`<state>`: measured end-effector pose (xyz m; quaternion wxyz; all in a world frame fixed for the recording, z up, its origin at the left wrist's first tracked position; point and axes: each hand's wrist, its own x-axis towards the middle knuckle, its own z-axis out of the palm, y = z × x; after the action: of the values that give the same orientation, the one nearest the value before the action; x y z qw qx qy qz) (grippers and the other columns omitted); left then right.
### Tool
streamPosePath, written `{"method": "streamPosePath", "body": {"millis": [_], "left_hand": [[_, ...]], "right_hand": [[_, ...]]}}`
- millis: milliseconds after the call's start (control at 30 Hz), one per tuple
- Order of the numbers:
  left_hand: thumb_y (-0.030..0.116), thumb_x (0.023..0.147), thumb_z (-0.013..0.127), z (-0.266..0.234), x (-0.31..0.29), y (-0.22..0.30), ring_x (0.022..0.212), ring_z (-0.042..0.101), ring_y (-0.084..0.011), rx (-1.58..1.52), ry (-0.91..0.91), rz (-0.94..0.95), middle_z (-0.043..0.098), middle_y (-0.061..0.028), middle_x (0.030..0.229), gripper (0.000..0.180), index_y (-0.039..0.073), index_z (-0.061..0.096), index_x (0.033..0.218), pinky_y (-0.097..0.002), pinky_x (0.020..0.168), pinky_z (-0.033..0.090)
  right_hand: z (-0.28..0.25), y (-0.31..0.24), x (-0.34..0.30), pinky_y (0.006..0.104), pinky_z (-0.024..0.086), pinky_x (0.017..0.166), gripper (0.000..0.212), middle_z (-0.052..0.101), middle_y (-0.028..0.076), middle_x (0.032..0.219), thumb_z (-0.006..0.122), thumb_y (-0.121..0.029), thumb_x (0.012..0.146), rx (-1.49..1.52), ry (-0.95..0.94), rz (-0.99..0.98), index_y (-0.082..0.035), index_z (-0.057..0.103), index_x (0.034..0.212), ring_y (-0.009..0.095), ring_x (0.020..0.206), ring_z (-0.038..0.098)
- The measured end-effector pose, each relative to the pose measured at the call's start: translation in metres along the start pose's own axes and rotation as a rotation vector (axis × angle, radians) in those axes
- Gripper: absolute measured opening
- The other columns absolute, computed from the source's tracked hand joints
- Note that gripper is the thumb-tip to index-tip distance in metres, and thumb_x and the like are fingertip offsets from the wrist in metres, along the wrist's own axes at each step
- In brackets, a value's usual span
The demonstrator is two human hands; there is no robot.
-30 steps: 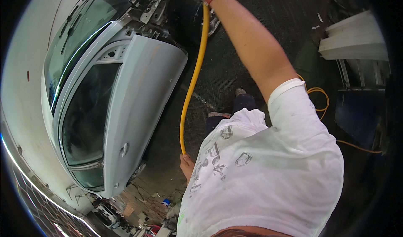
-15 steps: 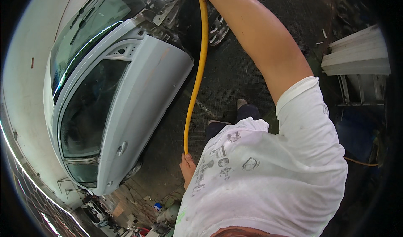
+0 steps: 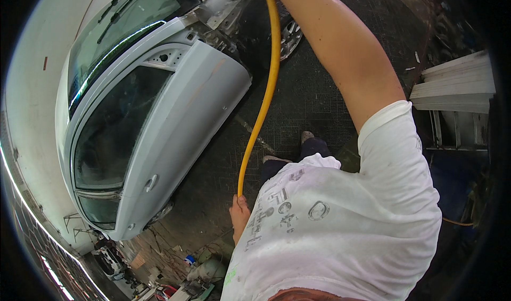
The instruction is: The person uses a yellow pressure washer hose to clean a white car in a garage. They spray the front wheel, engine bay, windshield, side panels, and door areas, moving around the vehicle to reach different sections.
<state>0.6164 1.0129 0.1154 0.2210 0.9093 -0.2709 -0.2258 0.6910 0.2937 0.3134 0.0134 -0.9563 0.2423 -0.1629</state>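
My left hand [image 3: 240,213] is closed around the lower end of a yellow hose [image 3: 259,122], beside my white shirt. From there the hose bows upward to the top edge of the picture. My right arm [image 3: 340,45] reaches up and forward to that same edge, where the hose meets the wrist. The right hand itself lies outside the picture. Left of the hose stands a pale grey-white car, its door [image 3: 181,117] facing me and its front end stripped to bare metal. A blurred whitish patch [image 3: 215,2] hangs over the open front.
A front wheel [image 3: 290,39] shows beside the hose. White panels [image 3: 455,82] stand at the right above a metal frame. My shoes rest on a dark textured floor [image 3: 311,98]. Clutter with a grey-green tank [image 3: 208,270] lies at the lower left, behind the car.
The upper hose and my right forearm have shifted right in the picture, and the car's front has shifted right too. My left hand keeps its grip on the hose.
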Motion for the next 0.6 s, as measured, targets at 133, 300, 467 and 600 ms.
{"method": "streamPosePath", "body": {"millis": [133, 300, 467, 600], "left_hand": [[0.038, 0.114, 0.041, -0.004, -0.001, -0.002, 0.057, 0.066, -0.037, -0.025, -0.015, -0.031, 0.06, -0.0183, 0.066, 0.043, 0.0, 0.058, 0.104, -0.0459, 0.053, 0.046], [0.037, 0.114, 0.041, -0.007, -0.008, 0.007, 0.055, 0.064, -0.0321, -0.01, 0.029, -0.078, 0.059, -0.0172, 0.065, 0.043, 0.001, 0.058, 0.1, -0.0431, 0.053, 0.045], [0.039, 0.114, 0.04, 0.001, -0.001, 0.01, 0.054, 0.059, -0.0286, -0.066, 0.012, -0.096, 0.055, -0.0153, 0.063, 0.045, 0.001, 0.056, 0.096, -0.042, 0.053, 0.044], [0.038, 0.114, 0.04, 0.006, -0.002, -0.003, 0.058, 0.062, -0.0334, -0.033, -0.075, -0.176, 0.059, -0.0196, 0.067, 0.046, -0.002, 0.059, 0.102, -0.0443, 0.057, 0.046]], "right_hand": [[0.025, -0.005, 0.045, 0.0444, 0.06, 0.081, 0.02, 0.078, 0.019, 0.093, 0.069, -0.024, 0.088, -0.088, 0.379, -0.61, -0.011, 0.084, 0.092, 0.035, 0.09, 0.075], [-0.023, -0.026, 0.006, 0.0449, 0.061, 0.079, 0.022, 0.078, 0.018, 0.097, 0.065, -0.022, 0.091, 0.364, -0.075, -0.134, -0.013, 0.084, 0.097, 0.034, 0.085, 0.075], [0.066, 0.035, -0.014, 0.0484, 0.061, 0.087, 0.027, 0.076, 0.023, 0.105, 0.058, -0.017, 0.093, 0.251, 0.149, 0.422, -0.006, 0.082, 0.101, 0.04, 0.101, 0.075], [0.114, 0.051, -0.077, 0.05, 0.06, 0.089, 0.028, 0.076, 0.025, 0.108, 0.059, -0.021, 0.095, 0.163, 0.136, 0.422, -0.002, 0.08, 0.1, 0.04, 0.102, 0.075]]}}
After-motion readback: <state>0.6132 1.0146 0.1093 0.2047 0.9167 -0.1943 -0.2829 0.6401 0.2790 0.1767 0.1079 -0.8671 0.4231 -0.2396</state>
